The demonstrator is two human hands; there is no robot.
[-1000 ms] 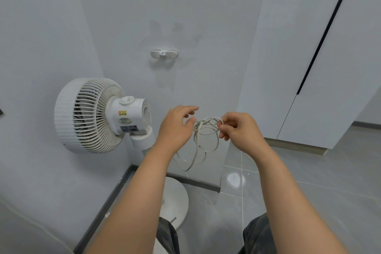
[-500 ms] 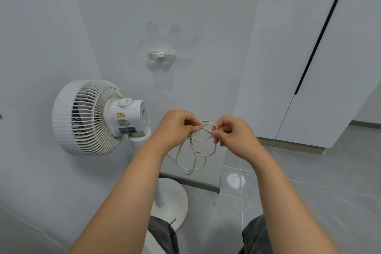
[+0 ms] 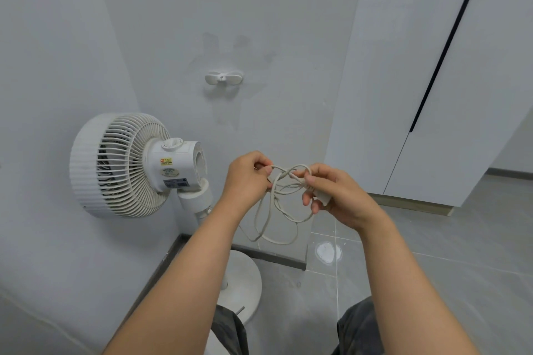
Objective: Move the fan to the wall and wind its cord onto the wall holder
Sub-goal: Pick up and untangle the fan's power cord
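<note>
A white pedestal fan [image 3: 127,164] stands in the corner against the left wall, its round base [image 3: 245,282] on the floor. Its white cord [image 3: 274,210] hangs in several loops between my hands. My left hand [image 3: 248,179] pinches the loops at their top. My right hand [image 3: 334,193] grips the cord's plug end and another strand. The white wall holder [image 3: 223,78] is fixed to the wall above my hands, with nothing wound on it.
White cabinet doors [image 3: 432,81] with a dark vertical gap fill the right side. Grey floor tiles [image 3: 432,268] extend to the right. A dark skirting strip [image 3: 268,253] runs along the wall base. My knees show at the bottom edge.
My hands have drawn slightly apart. The right hand now holds the plug end, and the loops hang lower and wider between them.
</note>
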